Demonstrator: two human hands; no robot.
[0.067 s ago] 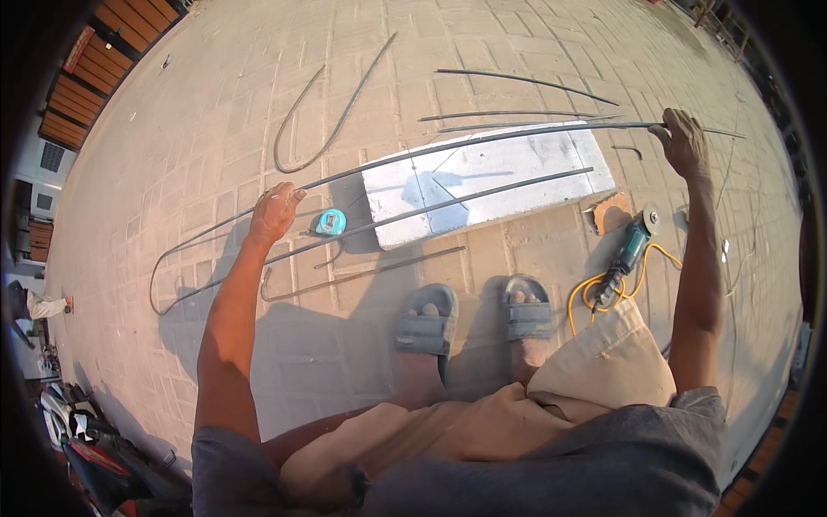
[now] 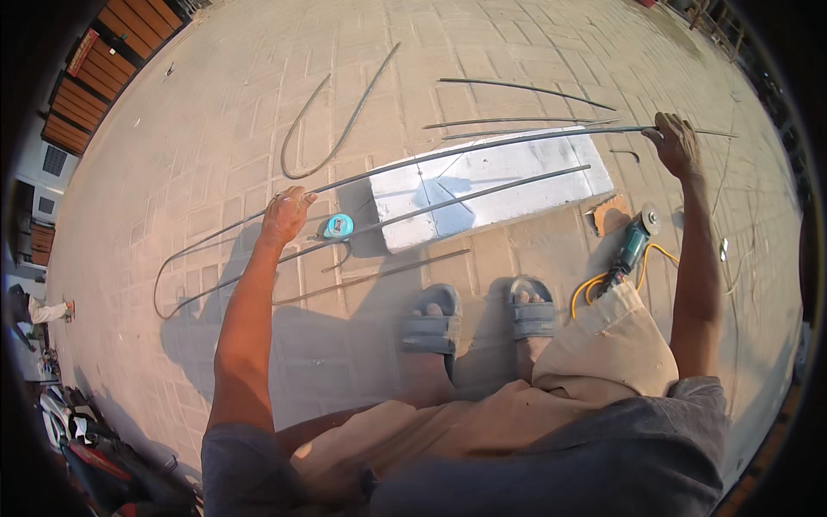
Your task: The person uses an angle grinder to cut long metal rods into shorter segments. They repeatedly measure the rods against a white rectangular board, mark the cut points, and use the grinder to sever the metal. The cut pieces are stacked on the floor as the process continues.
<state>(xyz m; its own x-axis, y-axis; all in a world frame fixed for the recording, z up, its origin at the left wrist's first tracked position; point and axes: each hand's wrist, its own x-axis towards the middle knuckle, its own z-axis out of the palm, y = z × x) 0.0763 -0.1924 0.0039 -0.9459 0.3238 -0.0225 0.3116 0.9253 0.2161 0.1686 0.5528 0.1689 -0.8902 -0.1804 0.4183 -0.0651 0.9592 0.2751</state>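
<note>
A long dark steel rod (image 2: pixel 482 146), bent into a narrow U, stretches across the view, its rounded bend at the left. My left hand (image 2: pixel 287 215) is closed round its far leg, not far from the bend. Near the right end of that leg, my right hand (image 2: pixel 678 148) grips the rod with curled fingers. Both legs pass over a white rectangular block (image 2: pixel 517 162) with dark lines marked on it; whether they touch it I cannot tell. Just right of my left hand lies a turquoise tape measure (image 2: pixel 338 227).
A green angle grinder (image 2: pixel 633 246) with a yellow cord lies by my right knee, beside a brown broken piece (image 2: pixel 613 215). Another bent rod (image 2: pixel 372 86) and straight rods (image 2: pixel 527 87) lie beyond. One more rod (image 2: pixel 388 275) is before my sandalled feet. Motorbikes (image 2: pixel 95 457) stand lower left.
The whole view has shifted slightly. Both hands stay on the bent rod, and its right end sits a little lower in the picture, with my right hand.
</note>
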